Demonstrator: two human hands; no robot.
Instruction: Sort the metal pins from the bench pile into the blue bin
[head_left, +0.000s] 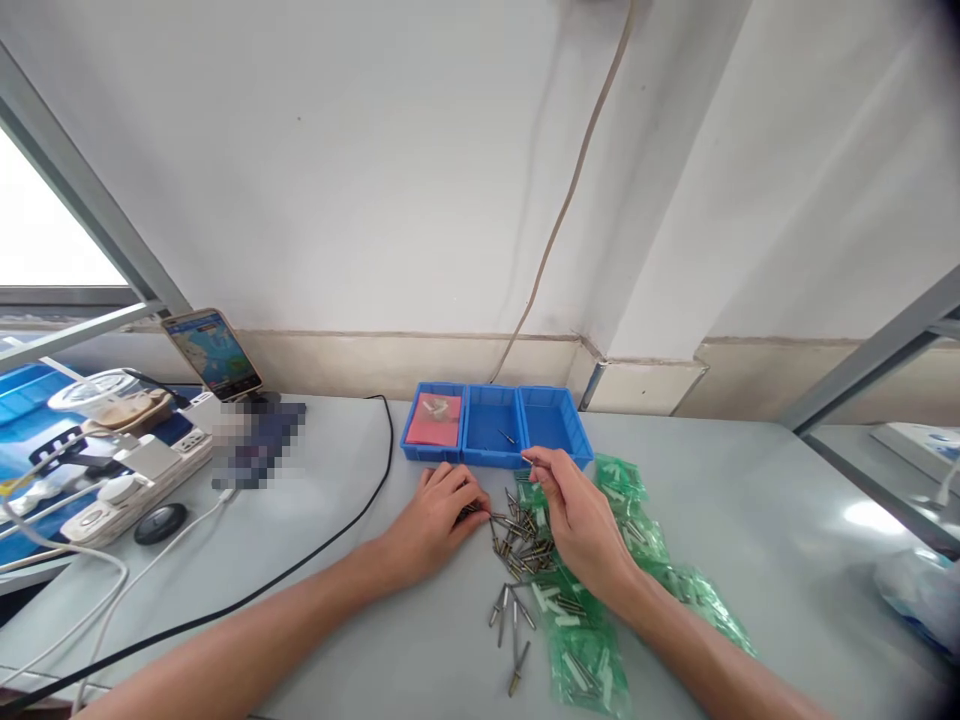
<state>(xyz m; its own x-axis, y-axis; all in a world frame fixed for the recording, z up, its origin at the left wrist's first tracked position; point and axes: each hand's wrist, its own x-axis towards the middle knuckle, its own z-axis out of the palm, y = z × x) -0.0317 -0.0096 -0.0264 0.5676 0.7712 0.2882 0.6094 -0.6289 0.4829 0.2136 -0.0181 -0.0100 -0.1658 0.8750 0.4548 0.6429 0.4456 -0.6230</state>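
Head view: on the worktop, a pile of metal pins lies just in front of the three-part blue tray — a lone pin sits in its middle section. The right hand, by the tray's front wall, pinches a small pin between its fingers. The left hand, before the tray's left section, curls its fingers over pins — gripping or not, I cannot tell.

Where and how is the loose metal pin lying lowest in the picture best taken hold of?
Likely pinch the metal pin by its thicker near end, from the left: that end lies free, while a green bag flanks its right.
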